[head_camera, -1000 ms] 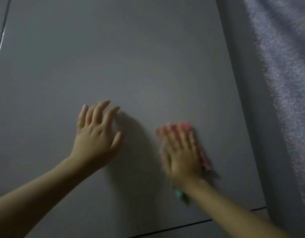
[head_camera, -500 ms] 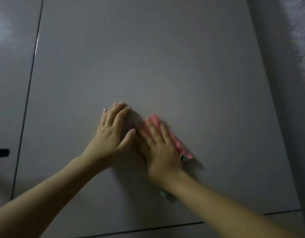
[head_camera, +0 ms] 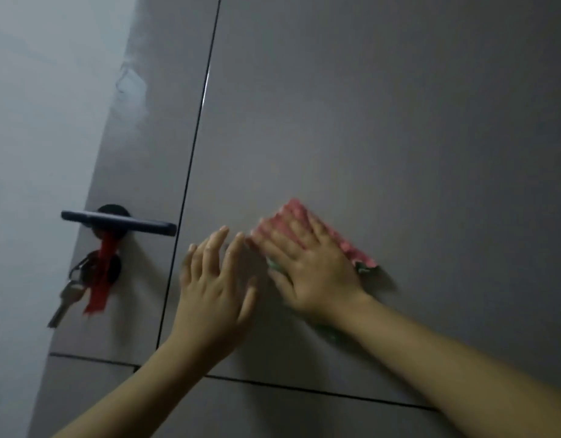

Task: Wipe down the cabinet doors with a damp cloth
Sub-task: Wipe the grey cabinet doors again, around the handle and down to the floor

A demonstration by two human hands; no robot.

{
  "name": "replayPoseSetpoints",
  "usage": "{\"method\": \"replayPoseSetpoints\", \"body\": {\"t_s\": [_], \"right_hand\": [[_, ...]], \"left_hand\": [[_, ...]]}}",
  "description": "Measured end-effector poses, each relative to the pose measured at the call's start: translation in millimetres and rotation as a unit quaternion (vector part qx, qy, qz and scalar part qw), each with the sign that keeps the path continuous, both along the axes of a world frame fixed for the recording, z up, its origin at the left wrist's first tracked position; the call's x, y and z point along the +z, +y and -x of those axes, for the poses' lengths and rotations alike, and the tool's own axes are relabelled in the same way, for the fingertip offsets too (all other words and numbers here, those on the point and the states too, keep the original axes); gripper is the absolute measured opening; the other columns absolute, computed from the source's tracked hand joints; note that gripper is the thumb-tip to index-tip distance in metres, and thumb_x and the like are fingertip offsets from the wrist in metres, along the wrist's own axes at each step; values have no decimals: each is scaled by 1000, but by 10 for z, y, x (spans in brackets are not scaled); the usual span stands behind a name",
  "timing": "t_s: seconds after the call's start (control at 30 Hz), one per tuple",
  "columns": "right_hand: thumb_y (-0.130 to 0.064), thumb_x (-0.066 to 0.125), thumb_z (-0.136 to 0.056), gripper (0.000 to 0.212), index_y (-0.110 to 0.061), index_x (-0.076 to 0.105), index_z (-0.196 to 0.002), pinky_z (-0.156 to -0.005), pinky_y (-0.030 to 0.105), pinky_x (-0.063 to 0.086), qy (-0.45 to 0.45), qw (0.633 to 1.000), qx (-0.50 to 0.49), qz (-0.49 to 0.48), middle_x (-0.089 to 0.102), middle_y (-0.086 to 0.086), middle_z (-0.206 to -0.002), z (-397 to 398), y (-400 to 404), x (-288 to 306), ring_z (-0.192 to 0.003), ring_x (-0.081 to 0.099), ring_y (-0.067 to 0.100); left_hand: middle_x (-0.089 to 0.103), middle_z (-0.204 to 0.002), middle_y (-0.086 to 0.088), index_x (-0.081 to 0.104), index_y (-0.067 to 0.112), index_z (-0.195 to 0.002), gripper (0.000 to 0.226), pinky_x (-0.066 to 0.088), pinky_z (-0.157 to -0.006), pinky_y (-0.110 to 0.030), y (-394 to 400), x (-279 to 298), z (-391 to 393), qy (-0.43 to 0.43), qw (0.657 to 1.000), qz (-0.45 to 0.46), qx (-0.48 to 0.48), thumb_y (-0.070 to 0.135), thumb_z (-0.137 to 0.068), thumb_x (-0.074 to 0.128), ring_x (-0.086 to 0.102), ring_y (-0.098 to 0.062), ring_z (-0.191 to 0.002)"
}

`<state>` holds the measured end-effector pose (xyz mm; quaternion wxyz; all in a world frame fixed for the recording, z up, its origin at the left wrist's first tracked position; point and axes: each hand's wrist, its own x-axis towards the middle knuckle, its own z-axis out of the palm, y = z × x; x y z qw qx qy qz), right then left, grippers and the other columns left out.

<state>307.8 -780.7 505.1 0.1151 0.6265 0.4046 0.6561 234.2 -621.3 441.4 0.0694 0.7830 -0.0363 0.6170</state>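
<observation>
On the wide grey cabinet door (head_camera: pixel 383 137), low down and a little right of its left seam, a pink cloth (head_camera: pixel 342 245) is pressed flat under the right hand (head_camera: pixel 307 267). The fingers of that hand are spread straight over the cloth, and nothing is gripped; the cloth is pinned by the palm alone. The left hand (head_camera: pixel 214 286) is laid just beside it, fingers straight and slightly fanned, empty, and seems to be braced against the same panel, though contact cannot be confirmed.

The cloth is judged to be light, soft and limp, so it will fold and bunch if it is pushed from one edge only. Being damp, it should cling somewhat to the smooth panel and drag rather than slide freely. It is best held under a flat palm with the fingers spread across most of its area, as is done here, so that pressure is shared evenly and no corner is left trailing.

The cloth is seen as a folded pink pad with a nubbly texture. A green patch shows at its lower right corner and a green strip near the wrist. Most of it is covered by the hand, so its full outline cannot be told.

On the narrower panel to the left, a dark lever handle (head_camera: pixel 118 221) is fitted, with keys (head_camera: pixel 66 298) and a red ribbon (head_camera: pixel 101 282) hung below it.
</observation>
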Motion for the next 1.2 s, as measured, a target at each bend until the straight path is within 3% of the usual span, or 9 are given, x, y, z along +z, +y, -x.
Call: {"method": "replayPoseSetpoints", "body": {"t_s": [0.1, 0.27, 0.33, 0.47, 0.63, 0.73, 0.87, 1.03, 1.2], "right_hand": [[-39, 39, -94, 53, -25, 40, -144, -118, 47, 17, -13, 993, -7, 119, 36, 0, -151, -39, -360, 102, -144, 25, 28], [-42, 26, -92, 60, -21, 30, -148, -117, 44, 4, 38, 972, -17, -230, 34, 4, -153, 12, 72, 785, -142, 27, 32], [-43, 22, -91, 63, -20, 29, -149, -117, 45, 0, 63, 959, 6, -277, 30, 3, -155, 111, 615, 788, -144, 22, 31], [-40, 32, -94, 58, -22, 31, -149, -118, 49, 5, 45, 996, 28, -78, 28, 2, -156, 269, 1315, -33, -146, 12, 29], [-44, 39, -95, 57, -23, 34, -148, -116, 47, 17, -7, 986, -34, 163, 26, 1, -156, 191, 867, -674, -146, 18, 27], [-40, 39, -93, 58, -22, 33, -148, -114, 52, 21, 19, 994, -36, 100, 27, 2, -156, 172, 909, -552, -145, 21, 28], [-39, 33, -93, 61, -18, 28, -150, -116, 52, 9, 53, 995, -27, -83, 21, 6, -158, 353, 1567, -804, -146, 11, 31], [-40, 29, -98, 57, -19, 26, -150, -118, 45, 6, 29, 988, -28, 150, 17, 3, -159, 397, 1828, -1702, -147, 9, 23], [-42, 32, -96, 57, -23, 25, -150, -119, 43, 9, 16, 987, -44, 156, 22, 1, -156, 286, 1287, -1540, -146, 17, 23]], "left_hand": [[20, -155, -12, 25, 18, -148, 69, 5, -115, -42, 157, -116, 133, 31, 999, 37, -13, 51, -88, 26, 15, -28, -141], [25, -156, -11, 26, 15, -149, 68, 7, -117, -35, 500, -316, 234, 38, 998, 48, -10, 49, -90, 26, 19, -27, -144], [32, -152, -12, 31, 14, -146, 63, 8, -117, -31, 671, -436, 240, 31, 998, 57, -5, 44, -91, 31, 25, -26, -140], [39, -147, -16, 37, 11, -142, 62, 10, -113, -32, 934, -758, 245, 23, 998, 65, 9, 39, -87, 40, 27, -27, -136], [33, -150, -14, 30, 17, -145, 63, 18, -118, -44, 1042, -1027, 245, 43, 995, 93, -8, 42, -88, 37, 25, -29, -141], [41, -145, -16, 41, 11, -140, 58, 30, -110, -51, 1136, -1102, 321, 26, 990, 139, -4, 40, -89, 37, 32, -29, -135], [39, -146, -12, 45, 11, -139, 59, 26, -109, -45, 1256, -1371, 340, -6, 980, 200, -17, 41, -89, 36, 30, -24, -135], [36, -149, -8, 42, 12, -141, 60, 28, -110, -43, 1315, -1856, 314, -33, 962, 261, -65, 40, -89, 36, 29, -19, -137], [36, -150, -11, 44, 7, -140, 60, 22, -112, -38, 1321, -2142, 423, -26, 952, 295, -73, 38, -89, 33, 26, -19, -137]]}}
